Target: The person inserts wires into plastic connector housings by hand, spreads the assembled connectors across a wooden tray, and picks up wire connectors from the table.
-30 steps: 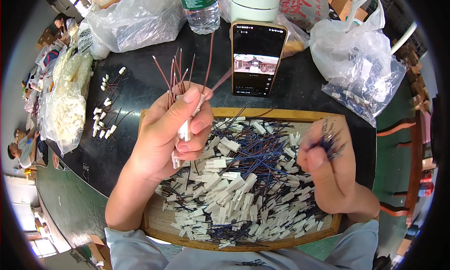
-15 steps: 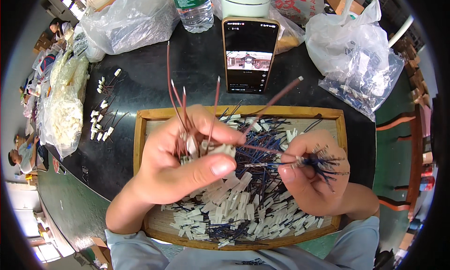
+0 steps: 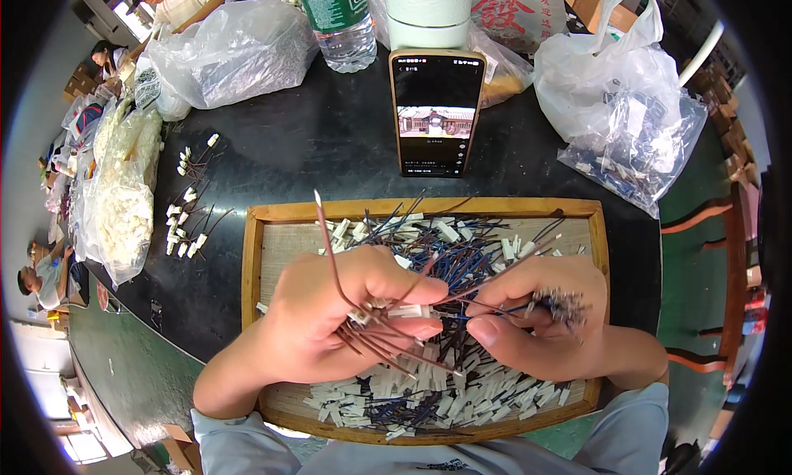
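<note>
Clenched tight, my left hand (image 3: 346, 314) grips a bundle of reddish wires (image 3: 388, 343) with white plugs (image 3: 404, 311), low over the middle of the wooden tray (image 3: 252, 252) so strays drop back into the pile (image 3: 462, 384). My right hand (image 3: 544, 318) pinches a fan of dark wires (image 3: 561, 302) by their ends, feeding one across toward the left. Half a second back the red strands stood tall over the tray's far edge; now both hands sit lower and closer, thumbs nearly meeting. Phone (image 3: 436, 112) stays propped beyond the far edge.
</note>
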